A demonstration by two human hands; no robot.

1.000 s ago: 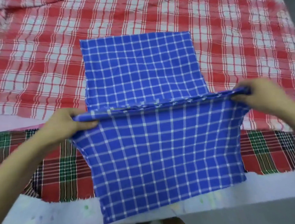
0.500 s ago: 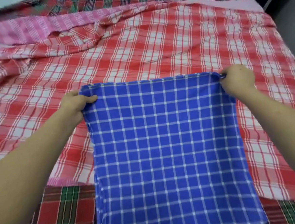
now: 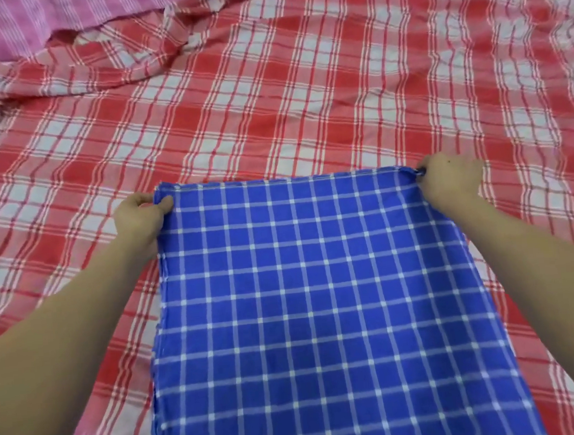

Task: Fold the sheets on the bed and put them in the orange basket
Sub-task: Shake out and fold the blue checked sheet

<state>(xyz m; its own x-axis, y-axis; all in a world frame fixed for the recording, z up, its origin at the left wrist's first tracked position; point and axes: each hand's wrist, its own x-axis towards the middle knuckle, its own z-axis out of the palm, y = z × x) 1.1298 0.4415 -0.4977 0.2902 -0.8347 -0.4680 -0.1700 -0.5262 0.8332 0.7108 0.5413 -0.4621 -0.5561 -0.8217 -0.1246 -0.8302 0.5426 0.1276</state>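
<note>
While the blue checked sheet (image 3: 319, 300) is lying folded flat on the red-and-white sheet (image 3: 269, 98), its near edge is running out of frame. The left hand (image 3: 139, 218) is pinching the far left corner, thumb on top. The right hand (image 3: 448, 184) is gripping the far right corner, curled fingertips partly hidden. A pink sheet (image 3: 23, 28) is bunching at top left, cropped.

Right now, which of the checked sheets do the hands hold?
The blue sheet with thin white lines: the left hand and right hand pinch its far corners. The red-and-white sheet lies spread beneath it.
</note>
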